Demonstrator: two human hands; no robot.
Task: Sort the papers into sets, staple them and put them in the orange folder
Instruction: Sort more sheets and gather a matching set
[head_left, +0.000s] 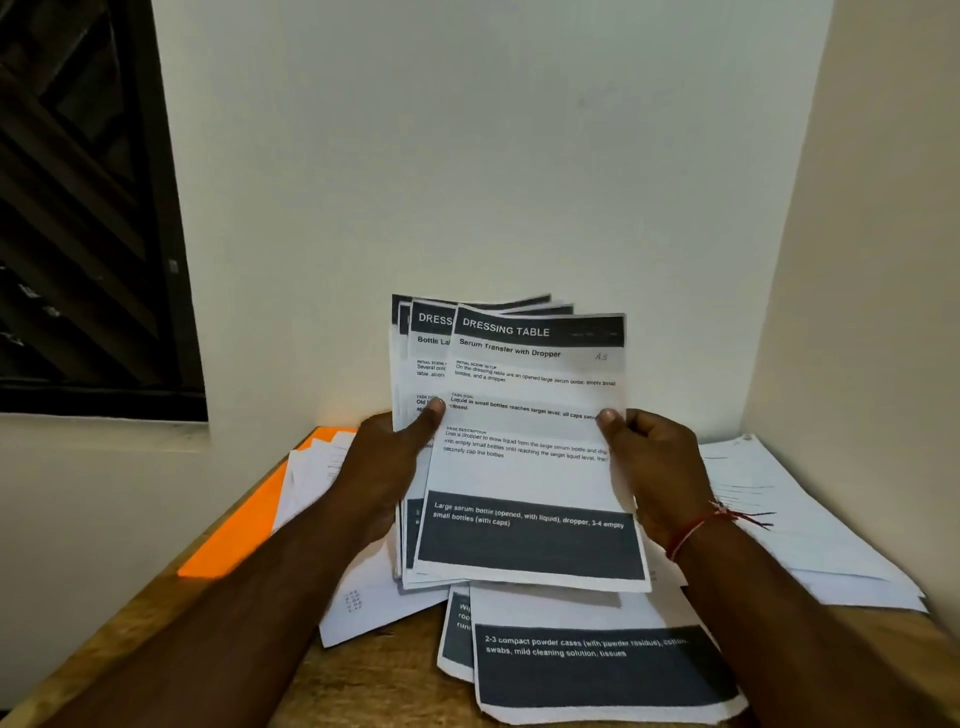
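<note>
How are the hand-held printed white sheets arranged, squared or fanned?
Fanned: the printed white sheets show staggered dark headers; left hand and right hand grip their sides.

One head-worn view looks forward and down from above the near edge of the worktop (374, 686), facing the wall (467, 156) corner behind it. It sits close: the papers (524, 467) raised over the worktop fill the centre, and forearms (249, 603) enter from the bottom. A window (78, 208) shows left of the worktop.
</note>
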